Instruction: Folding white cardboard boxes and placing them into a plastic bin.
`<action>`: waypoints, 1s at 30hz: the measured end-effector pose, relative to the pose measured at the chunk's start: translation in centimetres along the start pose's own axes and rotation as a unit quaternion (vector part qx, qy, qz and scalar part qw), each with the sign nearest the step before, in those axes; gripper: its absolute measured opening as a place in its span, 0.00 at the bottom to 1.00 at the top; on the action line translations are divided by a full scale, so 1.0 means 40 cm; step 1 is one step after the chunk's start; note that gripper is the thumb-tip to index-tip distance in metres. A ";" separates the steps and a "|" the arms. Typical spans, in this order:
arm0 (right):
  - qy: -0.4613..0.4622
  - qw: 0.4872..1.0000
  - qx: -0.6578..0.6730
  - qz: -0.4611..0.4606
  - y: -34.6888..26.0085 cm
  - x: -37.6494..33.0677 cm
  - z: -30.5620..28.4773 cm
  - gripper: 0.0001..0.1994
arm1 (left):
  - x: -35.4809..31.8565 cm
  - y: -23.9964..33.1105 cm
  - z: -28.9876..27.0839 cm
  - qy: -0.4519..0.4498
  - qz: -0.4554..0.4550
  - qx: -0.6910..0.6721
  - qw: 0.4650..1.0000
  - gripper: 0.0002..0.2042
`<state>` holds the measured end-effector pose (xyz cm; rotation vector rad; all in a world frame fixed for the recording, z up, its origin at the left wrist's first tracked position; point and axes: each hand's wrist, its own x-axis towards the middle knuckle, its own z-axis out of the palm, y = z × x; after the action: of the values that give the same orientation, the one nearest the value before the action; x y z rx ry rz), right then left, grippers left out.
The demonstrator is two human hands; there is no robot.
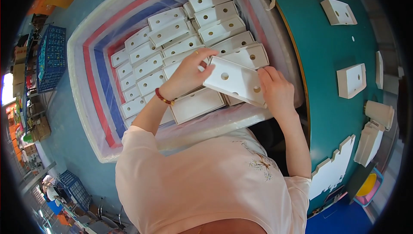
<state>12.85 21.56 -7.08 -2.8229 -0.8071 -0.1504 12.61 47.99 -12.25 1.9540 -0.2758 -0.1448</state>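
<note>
Room above white boxes [170, 34] — bin rim [80, 83] around

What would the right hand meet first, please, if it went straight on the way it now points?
The right hand would meet the held box first, then perhaps the stacked boxes beyond, though depth is unclear.

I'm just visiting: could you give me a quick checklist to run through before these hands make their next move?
1. Right hand on the holed white box: ok, its fingers close on the right end.
2. Left hand supporting the other end: cannot tell; it is at the left end, but its firmness doesn't show.
3. Held box level: not ok, it looks tilted.
4. Held box clear of the stacked white boxes: cannot tell from this angle.
5. Stacked boxes evenly lined up: not ok, some sit askew.
6. Striped bin lined: ok, plastic film covers it.
</note>
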 end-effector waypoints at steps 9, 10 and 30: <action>0.085 0.989 0.111 0.048 -0.004 -0.057 -0.039 0.14 | -0.018 -0.447 -0.329 0.374 -0.162 0.008 0.913 0.15; 0.072 0.990 0.107 0.052 -0.002 -0.070 -0.042 0.14 | -0.023 -0.487 -0.345 0.374 -0.163 0.007 0.913 0.15; 0.041 0.987 0.123 0.094 0.028 -0.139 -0.022 0.09 | 0.003 -0.449 -0.158 -0.026 -0.208 0.265 0.941 0.12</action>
<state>8.70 17.59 -7.27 -2.6221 -0.5005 -0.1273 16.41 60.25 -26.31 2.5296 0.0832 -0.4352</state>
